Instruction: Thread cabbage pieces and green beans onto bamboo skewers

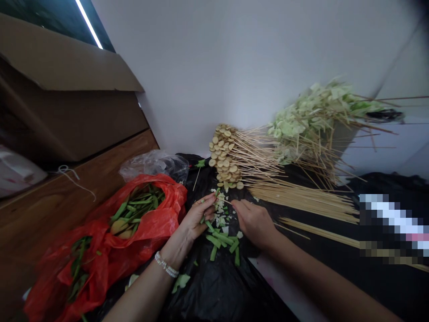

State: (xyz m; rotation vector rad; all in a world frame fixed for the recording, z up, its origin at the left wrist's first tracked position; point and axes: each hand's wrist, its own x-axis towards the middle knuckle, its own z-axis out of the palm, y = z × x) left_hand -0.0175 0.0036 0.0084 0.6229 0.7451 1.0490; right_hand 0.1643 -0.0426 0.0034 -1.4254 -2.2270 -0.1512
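My left hand (197, 215) is closed, pinching a green bean piece (217, 192) between thumb and fingertips, with another bean piece lower in its grip. My right hand (254, 222) is wrapped round a thin wooden skewer (227, 202), whose far end reaches the bean at my left fingertips. I cannot tell whether the tip is inside the bean. Below and between my hands, cut green bean pieces (223, 239) lie loose on black plastic (214, 286), among pale leafy scraps. Just beyond my hands are stacked skewers threaded with round pale slices (226, 156).
At left, a red plastic bag (144, 237) holds more green beans (142, 203). Bare skewers (304, 199) lie at right, with cabbage skewers (308, 114) piled against the wall behind. A clear plastic bag (156, 165) and a cardboard box (73, 112) stand at back left.
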